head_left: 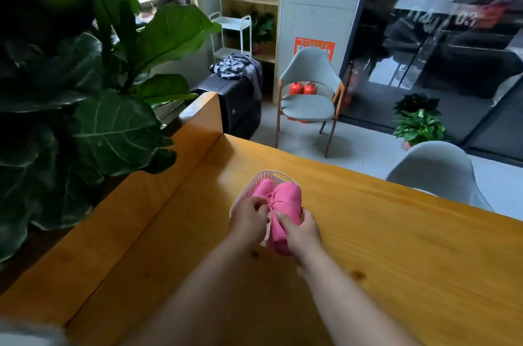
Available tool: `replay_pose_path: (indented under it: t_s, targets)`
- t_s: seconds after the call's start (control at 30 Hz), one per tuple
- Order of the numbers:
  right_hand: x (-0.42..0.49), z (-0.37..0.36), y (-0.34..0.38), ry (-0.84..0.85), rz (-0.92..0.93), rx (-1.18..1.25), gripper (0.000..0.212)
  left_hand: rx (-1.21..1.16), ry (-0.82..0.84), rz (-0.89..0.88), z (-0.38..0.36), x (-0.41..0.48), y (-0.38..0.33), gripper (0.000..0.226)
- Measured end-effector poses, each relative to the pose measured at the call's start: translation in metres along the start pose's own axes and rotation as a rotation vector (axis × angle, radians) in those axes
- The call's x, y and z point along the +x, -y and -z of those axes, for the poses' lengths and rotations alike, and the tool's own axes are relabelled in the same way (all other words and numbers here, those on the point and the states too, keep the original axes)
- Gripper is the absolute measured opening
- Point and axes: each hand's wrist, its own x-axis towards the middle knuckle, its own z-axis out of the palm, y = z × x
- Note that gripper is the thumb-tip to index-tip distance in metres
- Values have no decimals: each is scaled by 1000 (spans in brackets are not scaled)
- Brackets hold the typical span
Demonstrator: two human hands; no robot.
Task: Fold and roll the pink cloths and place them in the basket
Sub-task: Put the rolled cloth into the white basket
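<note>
Pink cloths [285, 198], already rolled, are being settled into the basket [261, 177]; the right hand [301, 232] is closed around one roll, the left hand [249, 218] pinching its edge.

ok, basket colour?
The perforated plastic basket is pale, whitish-pink, holding bright pink rolled cloths. Seen best, and only, in the head view.

glossy wooden table [396, 246], soft pink cloths [285, 198], plastic basket [264, 175]
</note>
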Motion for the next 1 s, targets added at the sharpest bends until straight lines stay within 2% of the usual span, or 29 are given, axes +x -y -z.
replay_pose_path:
  t_s: [0.1, 0.2, 0.37, 0.5, 0.6, 0.67, 0.83, 1.0]
  targets:
    - [9, -7, 2, -36, -11, -8, 84, 298, -48, -54, 5, 26, 6, 23]
    - [15, -13, 2, -32, -25, -13, 84, 621, 32, 0, 10, 48, 9, 4]
    - [30, -19, 2, -40, 21, -166, 81, 952, 261, 30, 6, 67, -3, 15]
    - [39, -22, 1, -109, 81, -452, 79, 1084, 402, 7, -7, 75, -6, 33]
    - [36, -23, 1, -117, 111, -513, 80, 1111, 414, 48, -13, 73, -5, 49]
    - [35, -23, 1, -126, 128, -525, 80, 1083, 379, 10, -14, 73, -2, 54]
    - [32, -23, 4, -149, 122, -504, 79, 908, 282, 58, -10, 75, 5, 35]
    - [36, -15, 8, -162, 105, -558, 79, 783, 144, 42, -2, 71, 4, 41]
